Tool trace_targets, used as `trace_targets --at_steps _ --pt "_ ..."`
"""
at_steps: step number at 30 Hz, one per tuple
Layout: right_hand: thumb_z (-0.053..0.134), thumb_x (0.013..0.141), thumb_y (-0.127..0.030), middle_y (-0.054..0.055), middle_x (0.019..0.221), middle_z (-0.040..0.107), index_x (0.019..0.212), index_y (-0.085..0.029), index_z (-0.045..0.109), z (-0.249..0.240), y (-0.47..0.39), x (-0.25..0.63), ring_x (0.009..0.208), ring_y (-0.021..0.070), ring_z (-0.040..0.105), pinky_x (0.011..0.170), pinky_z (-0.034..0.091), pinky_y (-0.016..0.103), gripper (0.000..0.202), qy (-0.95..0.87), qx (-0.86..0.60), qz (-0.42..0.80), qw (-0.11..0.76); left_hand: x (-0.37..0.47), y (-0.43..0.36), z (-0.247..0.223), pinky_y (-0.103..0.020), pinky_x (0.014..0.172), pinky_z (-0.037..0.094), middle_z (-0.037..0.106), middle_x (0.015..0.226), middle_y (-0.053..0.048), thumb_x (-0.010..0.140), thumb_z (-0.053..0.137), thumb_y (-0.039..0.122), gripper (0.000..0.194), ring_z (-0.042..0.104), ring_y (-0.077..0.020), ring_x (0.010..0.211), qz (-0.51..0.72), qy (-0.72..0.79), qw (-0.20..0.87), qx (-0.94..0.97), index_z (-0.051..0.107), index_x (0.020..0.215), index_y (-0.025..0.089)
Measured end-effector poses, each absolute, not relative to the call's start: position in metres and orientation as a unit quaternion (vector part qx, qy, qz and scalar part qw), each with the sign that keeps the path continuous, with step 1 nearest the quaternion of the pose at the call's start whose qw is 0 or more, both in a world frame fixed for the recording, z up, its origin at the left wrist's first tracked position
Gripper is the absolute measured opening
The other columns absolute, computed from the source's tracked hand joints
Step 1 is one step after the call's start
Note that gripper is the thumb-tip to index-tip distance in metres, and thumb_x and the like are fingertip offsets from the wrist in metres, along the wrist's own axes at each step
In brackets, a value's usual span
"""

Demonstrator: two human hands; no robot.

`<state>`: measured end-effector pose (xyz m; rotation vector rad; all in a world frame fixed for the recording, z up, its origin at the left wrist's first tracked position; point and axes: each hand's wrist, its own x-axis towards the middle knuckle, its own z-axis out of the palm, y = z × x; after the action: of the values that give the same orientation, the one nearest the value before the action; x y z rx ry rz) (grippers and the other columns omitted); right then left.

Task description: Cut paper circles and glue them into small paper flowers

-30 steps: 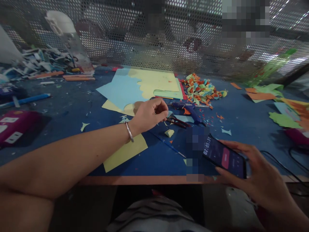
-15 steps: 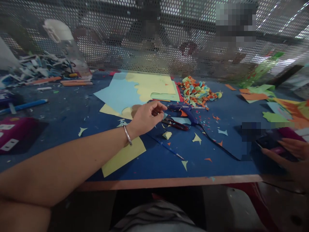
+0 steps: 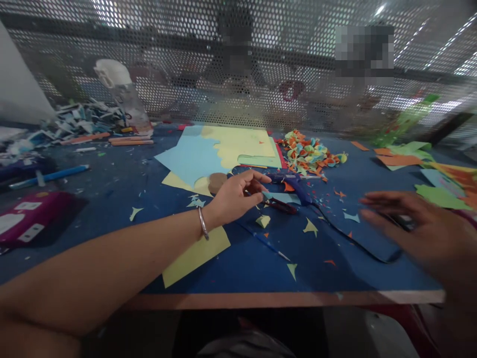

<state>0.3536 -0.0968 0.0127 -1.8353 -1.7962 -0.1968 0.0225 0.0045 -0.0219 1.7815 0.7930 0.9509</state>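
My left hand (image 3: 238, 197) is over the middle of the table, fingers curled, with a small piece of light blue paper (image 3: 267, 195) pinched at its fingertips. Just beyond the fingers lie dark red-handled scissors (image 3: 283, 206) and a blue glue gun (image 3: 298, 188) with a black cord. My right hand (image 3: 417, 226) hovers over the right side, blurred, its fingers stretched out and apart from the thumb. A dark object (image 3: 404, 222) shows partly behind it; whether they touch is unclear. Below my left hand lie a yellow sheet (image 3: 197, 258) and a thin blue paintbrush (image 3: 266, 242).
Blue and yellow sheets (image 3: 238, 141) lie at the back, beside a heap of small coloured paper pieces (image 3: 307, 151). A bottle (image 3: 128, 102), a pile of shreds (image 3: 80, 119) and a magenta box (image 3: 35, 216) stand left. Perforated metal mesh (image 3: 167, 69) rises behind the table.
My right hand has moved left and away from the phone-like dark object it was touching at the right edge. The left hand stays in place; the view has tilted up slightly.
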Motion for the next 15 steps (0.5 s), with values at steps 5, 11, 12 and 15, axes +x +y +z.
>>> trace_targets --at_steps 5,11,12,15 --pt "0.065 0.087 -0.042 0.005 0.099 0.075 0.102 -0.022 0.071 0.037 -0.058 0.249 0.083 0.0189 0.071 0.08 0.055 0.033 0.026 -0.792 -0.536 0.092 0.275 0.021 0.001 -0.021 -0.028 0.071 0.053 0.069 0.095 -0.006 0.079 0.063 0.018 0.037 0.065 -0.0153 0.083 0.403 0.297 0.457 0.735 0.058 0.116 0.016" --pt "0.065 0.089 -0.027 0.001 0.083 0.071 0.092 -0.021 0.071 0.027 -0.035 0.219 0.074 0.0146 0.066 0.067 0.05 0.027 0.01 -0.846 -0.458 0.082 0.261 0.019 0.0 -0.019 -0.026 0.063 0.049 0.07 0.09 -0.004 0.081 0.062 0.019 0.04 0.064 -0.0131 0.072 0.42 0.32 0.422 0.737 0.055 0.121 0.016" --pt "0.065 0.089 -0.025 0.001 0.081 0.071 0.091 -0.021 0.071 0.025 -0.033 0.218 0.072 0.0136 0.065 0.066 0.049 0.027 0.008 -0.843 -0.457 0.085 0.272 0.02 0.001 -0.021 -0.026 0.064 0.049 0.07 0.09 -0.004 0.081 0.062 0.019 0.041 0.064 -0.0131 0.073 0.429 0.319 0.422 0.732 0.054 0.121 0.017" --pt "0.063 0.089 -0.02 0.0 0.079 0.071 0.09 -0.02 0.071 0.017 -0.03 0.218 0.066 0.0117 0.064 0.061 0.048 0.024 0.008 -0.825 -0.463 0.093 0.31 0.022 0.003 -0.025 -0.026 0.068 0.051 0.07 0.089 -0.004 0.08 0.064 0.018 0.041 0.066 -0.0138 0.075 0.452 0.315 0.441 0.709 0.054 0.12 0.017"
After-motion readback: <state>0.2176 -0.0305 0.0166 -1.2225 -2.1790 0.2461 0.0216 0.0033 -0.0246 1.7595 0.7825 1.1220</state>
